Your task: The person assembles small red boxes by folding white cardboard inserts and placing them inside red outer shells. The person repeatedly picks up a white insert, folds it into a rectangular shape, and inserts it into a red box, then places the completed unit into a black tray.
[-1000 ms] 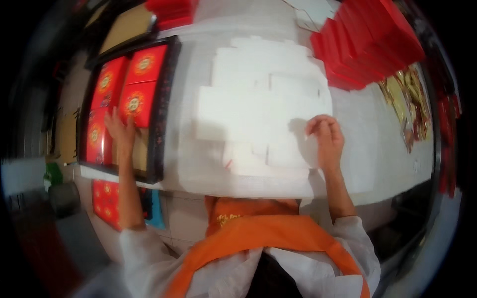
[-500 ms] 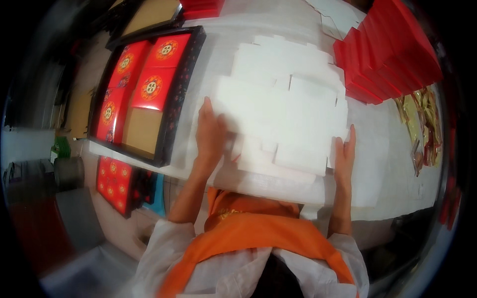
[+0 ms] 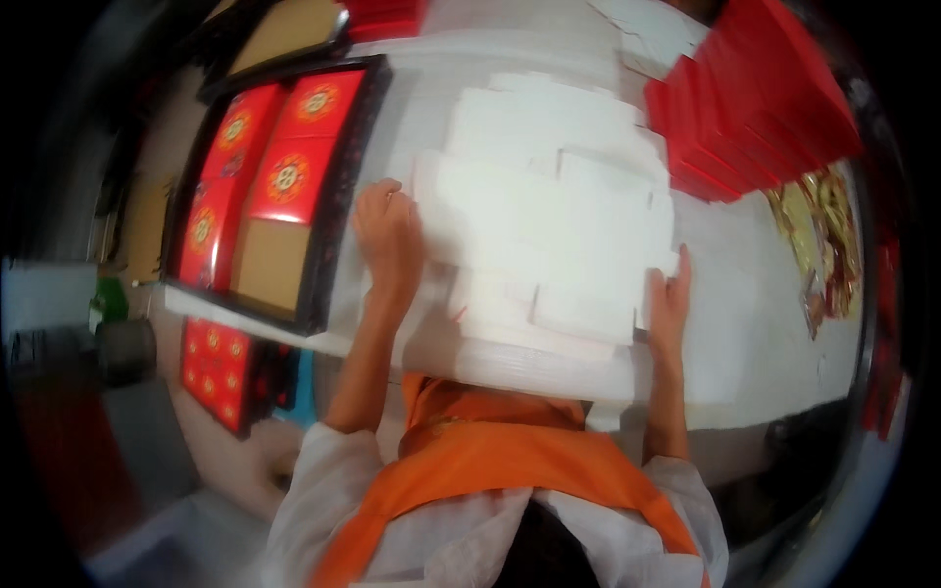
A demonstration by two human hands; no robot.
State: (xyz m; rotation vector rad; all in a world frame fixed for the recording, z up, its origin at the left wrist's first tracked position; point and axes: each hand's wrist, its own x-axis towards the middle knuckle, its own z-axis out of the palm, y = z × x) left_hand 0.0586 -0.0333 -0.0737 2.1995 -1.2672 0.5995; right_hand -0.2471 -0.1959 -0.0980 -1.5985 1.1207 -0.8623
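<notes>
Flanking white cardboard [image 3: 549,206] at its edges, hands [image 3: 389,240] [image 3: 669,306] have tabletop [image 3: 740,284] room alongside.

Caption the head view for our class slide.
Left hand and right hand flank white cardboard, beside a tray of red boxes.

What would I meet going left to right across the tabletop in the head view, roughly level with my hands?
Black tray → left hand → white card → right hand → gold packets.
</notes>
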